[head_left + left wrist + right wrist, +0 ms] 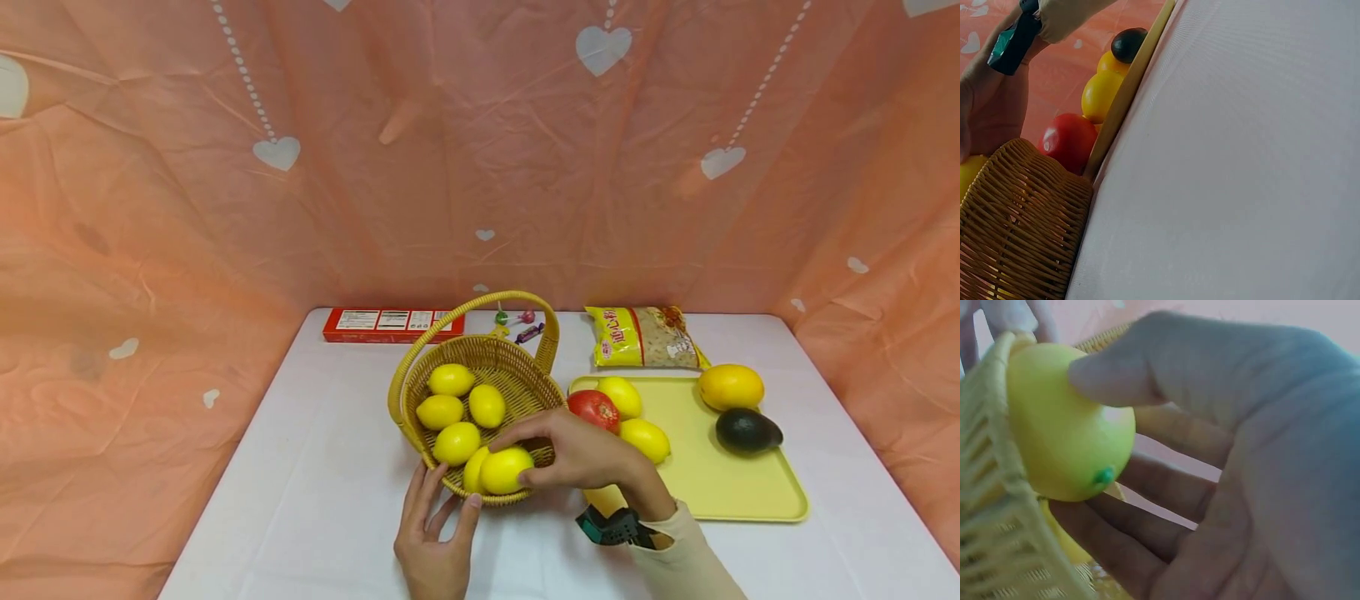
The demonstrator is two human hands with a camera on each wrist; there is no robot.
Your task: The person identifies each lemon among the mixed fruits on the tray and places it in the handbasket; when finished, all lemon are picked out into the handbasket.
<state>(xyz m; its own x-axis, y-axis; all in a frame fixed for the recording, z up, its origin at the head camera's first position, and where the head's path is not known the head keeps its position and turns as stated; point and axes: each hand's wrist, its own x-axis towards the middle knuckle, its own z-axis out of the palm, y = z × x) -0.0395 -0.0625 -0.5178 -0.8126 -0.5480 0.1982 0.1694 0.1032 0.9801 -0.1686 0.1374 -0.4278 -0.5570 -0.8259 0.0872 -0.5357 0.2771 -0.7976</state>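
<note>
One lemon (507, 469) is pinched in your right hand (581, 454) above the basket (517, 367) rim; lower it before letting go while your spread left hand (435, 533), apparently touching, steadies the wicker.

Smooth bright-yellow plastic lemon (507, 469) with a green stem dot, pinched in my right hand (581, 454) — resting at the near rim of the round woven wicker basket (517, 371), my left hand (435, 537) steadying it.

Basket (517, 379) at bench (315, 467) centre, lemons (450, 380) inside. Tray (720, 483) at 3 o'clock of basket, carrying tomato (592, 407), mango (731, 387), avocado (747, 430). Box (393, 324) at 11 o'clock, packet (645, 336) at 1 o'clock, both behind.
</note>
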